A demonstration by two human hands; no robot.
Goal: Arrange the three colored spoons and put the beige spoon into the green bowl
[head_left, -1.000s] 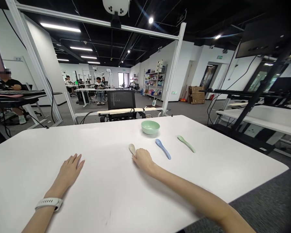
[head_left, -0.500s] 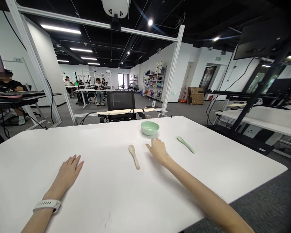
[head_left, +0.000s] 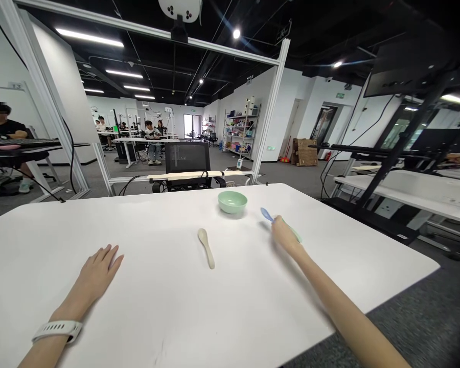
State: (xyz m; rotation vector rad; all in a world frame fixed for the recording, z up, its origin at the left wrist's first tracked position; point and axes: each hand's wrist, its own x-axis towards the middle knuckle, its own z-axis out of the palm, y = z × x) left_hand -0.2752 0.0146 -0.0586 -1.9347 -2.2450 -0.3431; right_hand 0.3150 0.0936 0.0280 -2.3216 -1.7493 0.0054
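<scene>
Fingers of the right hand (head_left: 285,235) pinch the blue spoon (head_left: 267,214) (for control, perhaps). The left hand (head_left: 96,275) lies slightly spread.

gripping a blue spoon (head_left: 267,214) by its mostly hidden handle, leaving the oval head exposed, pointing it forward and leftward, holding it over the white table (head_left: 138,306).

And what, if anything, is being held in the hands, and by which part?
The right hand holds the blue spoon by its handle, with the scoop end showing. The left hand holds nothing.
</scene>
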